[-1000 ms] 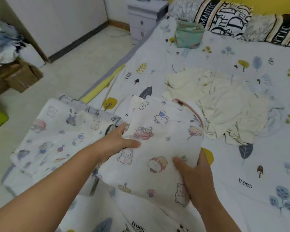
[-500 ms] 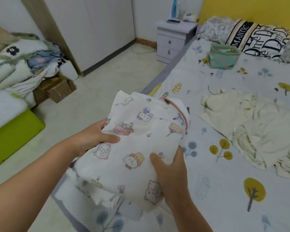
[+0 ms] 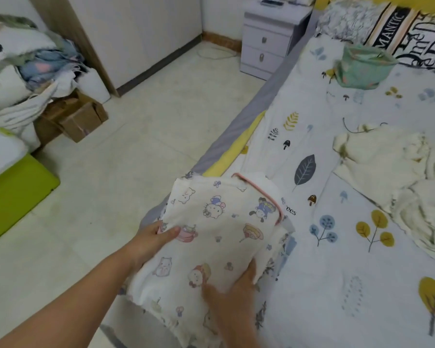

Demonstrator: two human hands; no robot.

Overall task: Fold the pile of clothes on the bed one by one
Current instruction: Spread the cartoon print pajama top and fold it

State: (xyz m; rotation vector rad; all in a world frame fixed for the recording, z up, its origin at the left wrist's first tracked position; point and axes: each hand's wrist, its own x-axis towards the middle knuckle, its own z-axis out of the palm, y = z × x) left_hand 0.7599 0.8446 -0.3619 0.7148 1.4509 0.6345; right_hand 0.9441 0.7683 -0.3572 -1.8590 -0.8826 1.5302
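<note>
A folded white garment with cartoon prints and pink trim point(image 3: 219, 234) is at the bed's near left edge. My left hand point(image 3: 153, 241) grips its left side, thumb on top. My right hand point(image 3: 232, 292) holds its near right corner, thumb and fingers over the cloth. More printed cloth shows under it at the lower right point(image 3: 274, 270). A crumpled cream garment point(image 3: 397, 177) lies unfolded on the bed point(image 3: 337, 272) to the right.
A green fabric pouch point(image 3: 362, 66) and patterned pillows point(image 3: 392, 28) sit at the bed's head. A lilac nightstand point(image 3: 266, 43) stands beside it. On the floor at left are a cardboard box point(image 3: 78, 119), heaped bedding point(image 3: 18, 79) and a lime-green mat point(image 3: 13, 194).
Both hands lifted the folded cartoon garment off the bed and carried it left, to the bed's near edge. The view swung left, showing more floor.
</note>
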